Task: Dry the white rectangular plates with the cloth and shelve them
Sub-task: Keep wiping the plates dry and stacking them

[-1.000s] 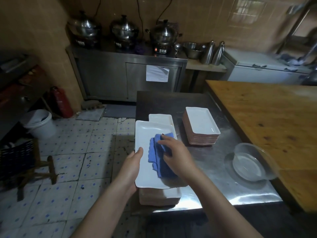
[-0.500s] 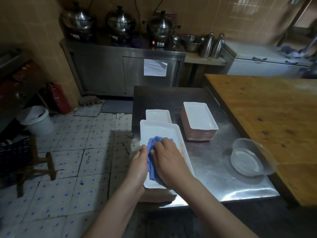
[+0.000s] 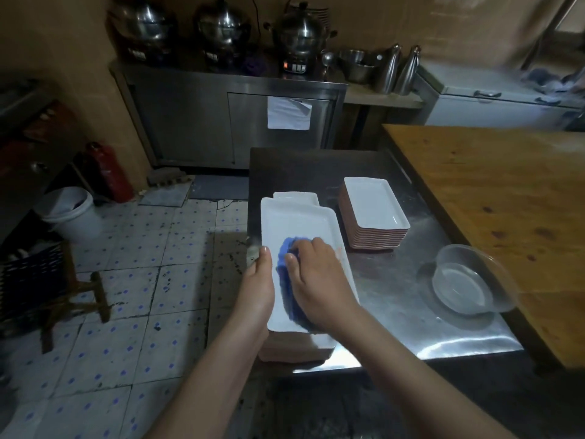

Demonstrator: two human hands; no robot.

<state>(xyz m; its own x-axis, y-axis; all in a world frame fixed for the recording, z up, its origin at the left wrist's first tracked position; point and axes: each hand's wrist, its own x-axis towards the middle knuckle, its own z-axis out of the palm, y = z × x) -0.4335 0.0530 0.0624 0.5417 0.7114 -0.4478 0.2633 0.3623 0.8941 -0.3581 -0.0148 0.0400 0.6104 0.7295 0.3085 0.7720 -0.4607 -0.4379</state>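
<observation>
At the near left corner of the steel worktop (image 3: 395,280), the white rectangular plate (image 3: 297,221) sits over its stack (image 3: 294,353). Our left hand (image 3: 258,282) grips its left rim, thumb on top. Our right hand (image 3: 318,280), fingers curled, presses the blue cloth (image 3: 286,248) into the well. We judge the plate stiff, glazed, slippery when wet and breakable, so best taken by its long rims. Farther back stands a second stack (image 3: 375,213).

2 bare forearms come in from the lower edge of the frame, uncovered along all their visible length; the left hand (image 3: 257,288) and right hand (image 3: 318,282), at centre frame, are bare, with short, rounded nails
</observation>
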